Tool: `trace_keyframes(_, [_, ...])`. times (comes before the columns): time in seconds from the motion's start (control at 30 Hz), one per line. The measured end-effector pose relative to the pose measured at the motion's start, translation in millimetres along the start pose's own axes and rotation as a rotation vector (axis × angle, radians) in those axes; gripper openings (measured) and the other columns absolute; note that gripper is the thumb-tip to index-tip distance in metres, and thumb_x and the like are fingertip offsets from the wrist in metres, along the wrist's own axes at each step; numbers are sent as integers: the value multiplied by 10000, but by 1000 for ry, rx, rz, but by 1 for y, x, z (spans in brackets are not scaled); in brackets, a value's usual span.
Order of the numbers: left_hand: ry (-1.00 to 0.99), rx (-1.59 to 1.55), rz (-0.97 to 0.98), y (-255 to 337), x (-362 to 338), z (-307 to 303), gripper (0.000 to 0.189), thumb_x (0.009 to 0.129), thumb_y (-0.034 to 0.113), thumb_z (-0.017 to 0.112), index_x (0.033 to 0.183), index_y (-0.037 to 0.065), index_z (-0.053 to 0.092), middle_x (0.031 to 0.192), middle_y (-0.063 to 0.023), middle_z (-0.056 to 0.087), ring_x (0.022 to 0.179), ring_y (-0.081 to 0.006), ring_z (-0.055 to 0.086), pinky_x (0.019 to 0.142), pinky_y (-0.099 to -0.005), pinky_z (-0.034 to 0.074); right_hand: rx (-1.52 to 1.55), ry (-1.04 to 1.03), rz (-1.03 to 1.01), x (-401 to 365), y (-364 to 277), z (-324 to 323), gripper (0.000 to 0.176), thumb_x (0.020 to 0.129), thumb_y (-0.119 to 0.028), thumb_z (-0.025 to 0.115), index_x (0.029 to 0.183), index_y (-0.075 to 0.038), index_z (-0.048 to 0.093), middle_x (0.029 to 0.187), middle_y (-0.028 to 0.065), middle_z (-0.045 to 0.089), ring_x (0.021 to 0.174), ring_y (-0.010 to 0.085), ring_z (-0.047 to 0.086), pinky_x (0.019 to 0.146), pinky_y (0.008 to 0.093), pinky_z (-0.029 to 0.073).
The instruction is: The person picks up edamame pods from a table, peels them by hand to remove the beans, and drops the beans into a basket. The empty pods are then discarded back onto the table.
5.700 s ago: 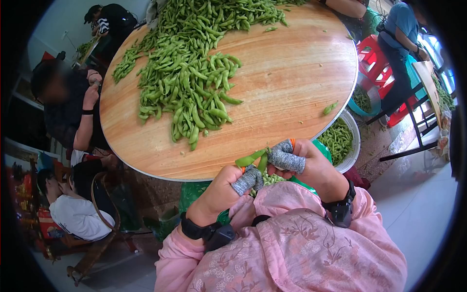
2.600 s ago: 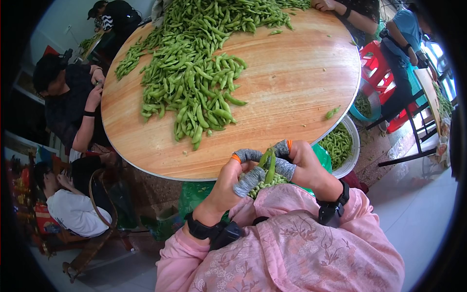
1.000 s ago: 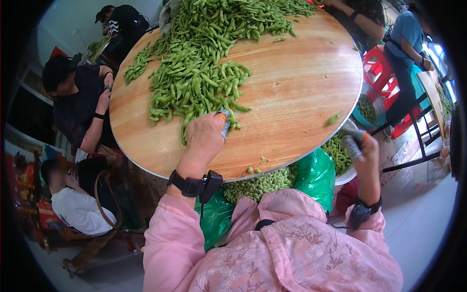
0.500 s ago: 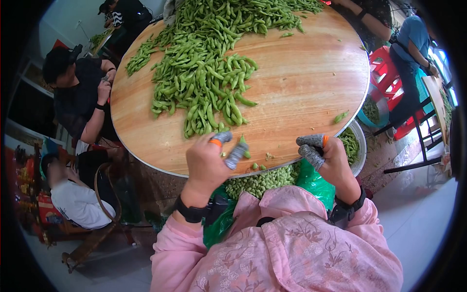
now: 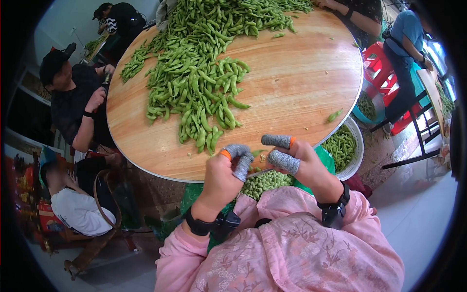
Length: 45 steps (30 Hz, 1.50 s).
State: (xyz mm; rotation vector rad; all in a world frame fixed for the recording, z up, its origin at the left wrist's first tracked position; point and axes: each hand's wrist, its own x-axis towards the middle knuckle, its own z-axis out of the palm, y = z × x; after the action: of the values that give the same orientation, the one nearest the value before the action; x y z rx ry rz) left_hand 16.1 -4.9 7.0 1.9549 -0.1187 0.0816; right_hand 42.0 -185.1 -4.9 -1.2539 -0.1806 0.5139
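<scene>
My left hand (image 5: pixel 221 175) pinches an edamame pod (image 5: pixel 256 153) between grey-capped fingertips, at the round wooden table's (image 5: pixel 292 87) near edge. My right hand (image 5: pixel 306 168), just beside the pod, has its capped thumb and forefinger apart.

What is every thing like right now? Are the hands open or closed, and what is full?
left hand: closed, pinching a pod.
right hand: open, covered fingertips apart beside the pod.
pod pile: heaped on the table, pods unshelled.
green bag: open, holding shelled beans.
white basket: partly filled with pods.
</scene>
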Motion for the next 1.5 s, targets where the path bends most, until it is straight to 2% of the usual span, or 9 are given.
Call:
trace_keyframes(0.07, [3, 124, 126, 0, -6, 8, 99, 764, -23, 554, 859, -49, 546, 710, -76, 590, 705, -129, 586, 633, -242, 467, 125, -45, 84, 2, 0, -1, 245, 813, -140, 578, 989, 29, 562, 843, 46, 601, 740, 96, 560, 669, 229, 453])
trace_keyframes(0.13, [-33, -354, -10, -7, -10, 14, 175, 776, -22, 544, 948, -49, 517, 777, -60, 585, 761, -110, 562, 683, -237, 456, 81, -82, 36, 3, -1, -1, 238, 817, -138, 572, 985, 29, 553, 822, 24, 591, 721, 88, 558, 653, 222, 454])
trace_keyframes(0.2, [-85, -379, -23, -7, -7, 9, 196, 799, 15, 527, 988, -27, 500, 825, -55, 583, 771, -102, 547, 677, -234, 438, 62, -77, -24, 1, -3, 1, 236, 820, -136, 569, 985, 31, 551, 818, 24, 590, 716, 90, 558, 648, 223, 454])
trace_keyframes(0.27, [-486, -284, -200, -1, -5, -4, 142, 829, 57, 485, 949, -11, 517, 770, -59, 575, 696, -105, 530, 626, -247, 421, 41, -70, -89, -1, -3, 2, 234, 822, -133, 565, 985, 33, 550, 814, 24, 589, 711, 91, 557, 643, 225, 455])
trace_keyframes(0.47, [-132, 269, 140, 5, -13, 1, 162, 755, 108, 526, 881, 5, 531, 710, -138, 553, 654, -272, 556, 566, -350, 417, 39, 45, -56, -10, -16, 4, 205, 823, -154, 568, 926, 23, 581, 815, 31, 600, 745, 90, 557, 669, 210, 445])
trace_keyframes(0.87, [-135, 650, 441, 1, -13, 2, 167, 664, 112, 592, 791, 16, 539, 696, -133, 549, 608, -325, 534, 532, -383, 412, -3, -100, 81, -12, -14, 5, 262, 833, -287, 551, 793, -33, 604, 673, -38, 542, 593, 29, 441, 521, 175, 344])
trace_keyframes(1.1, [-228, 252, 290, -1, -14, 8, 170, 653, 92, 599, 796, 19, 543, 687, -136, 544, 596, -328, 531, 527, -384, 411, 24, -54, 42, -8, -3, 5, 212, 825, -226, 563, 768, -24, 588, 703, -9, 575, 632, 52, 494, 566, 196, 384])
trace_keyframes(1.3, [-46, 623, 430, -3, -17, 10, 159, 672, 85, 590, 807, 13, 548, 661, -137, 553, 581, -332, 529, 512, -361, 406, 63, -62, 71, -7, -5, 7, 165, 815, -166, 567, 769, -9, 584, 701, 5, 578, 644, 68, 509, 596, 212, 408])
trace_keyframes(1.5, [-89, 87, 260, -15, -18, 16, 155, 767, 171, 562, 788, 19, 549, 683, -111, 572, 587, -258, 554, 513, -335, 421, 104, -76, -35, -5, 9, 9, 141, 802, -132, 582, 790, 8, 583, 722, 17, 584, 671, 76, 526, 612, 212, 420])
